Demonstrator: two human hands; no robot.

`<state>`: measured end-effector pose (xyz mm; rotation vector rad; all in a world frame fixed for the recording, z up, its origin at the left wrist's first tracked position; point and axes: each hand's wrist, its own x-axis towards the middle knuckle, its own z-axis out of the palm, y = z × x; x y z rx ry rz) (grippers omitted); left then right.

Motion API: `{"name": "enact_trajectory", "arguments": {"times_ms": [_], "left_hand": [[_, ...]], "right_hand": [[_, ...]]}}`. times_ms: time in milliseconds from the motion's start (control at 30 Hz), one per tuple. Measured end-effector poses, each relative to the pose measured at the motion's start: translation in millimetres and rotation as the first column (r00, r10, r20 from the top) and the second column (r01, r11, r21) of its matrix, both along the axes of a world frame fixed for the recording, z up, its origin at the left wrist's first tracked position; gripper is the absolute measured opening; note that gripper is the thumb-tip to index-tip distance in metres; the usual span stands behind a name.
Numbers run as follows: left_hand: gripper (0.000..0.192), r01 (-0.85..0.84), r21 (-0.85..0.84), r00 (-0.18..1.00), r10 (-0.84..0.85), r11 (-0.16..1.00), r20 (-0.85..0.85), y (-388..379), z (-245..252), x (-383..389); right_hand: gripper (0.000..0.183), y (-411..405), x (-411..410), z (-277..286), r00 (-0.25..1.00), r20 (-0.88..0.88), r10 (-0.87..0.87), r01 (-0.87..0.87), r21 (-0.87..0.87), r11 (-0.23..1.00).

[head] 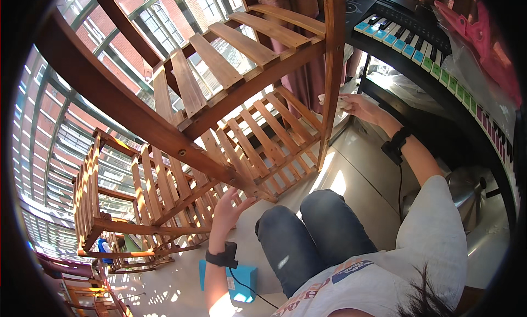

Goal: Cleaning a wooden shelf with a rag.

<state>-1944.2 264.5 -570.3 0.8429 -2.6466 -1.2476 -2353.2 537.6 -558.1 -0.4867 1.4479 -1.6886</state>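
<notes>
A slatted wooden rack (255, 80) stands before me, its shelves carried on brown posts. My right hand (366, 109) reaches to the far right post (332, 70), with a crumpled white cloth or tissue (341, 103) at its fingertips. Part of the white material shows on the other side of that post. Close to the lower end of the near post (214, 169) is my left hand (228, 214), thumb and fingers apart. Nothing shows in it; whether it touches the wood is unclear. Each wrist wears a black strap with a small device and a cable.
On my right, an electronic keyboard (416, 49) with coloured key stickers rests on a black stand. Beneath it sits a shiny metal vessel (465, 197). A blue box (247, 276) lies on the tiled floor by my left forearm. More slatted racks (119, 226) line the barred window.
</notes>
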Motion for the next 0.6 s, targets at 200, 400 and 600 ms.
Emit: {"name": "enact_trajectory", "arguments": {"times_ms": [200,400,600], "left_hand": [[0.028,-0.045,0.109,0.983,0.064,0.993,-0.171,-0.1,80.6,29.2],[0.027,-0.145,-0.004,0.877,0.126,0.989,-0.464,11.0,117.8,20.1],[0.050,-0.151,-0.249,0.854,-0.001,0.957,-0.520,20.0,125.5,4.2]], "right_hand": [[0.026,-6.1,-8.3,7.9,0.999,0.023,-0.040,0.042,-0.099,0.994],[0.022,-29.0,1.1,12.2,0.991,-0.136,-0.018,0.013,-0.039,0.999],[0.037,-53.1,-11.6,10.9,0.973,-0.227,-0.034,0.036,0.006,0.999]]}}
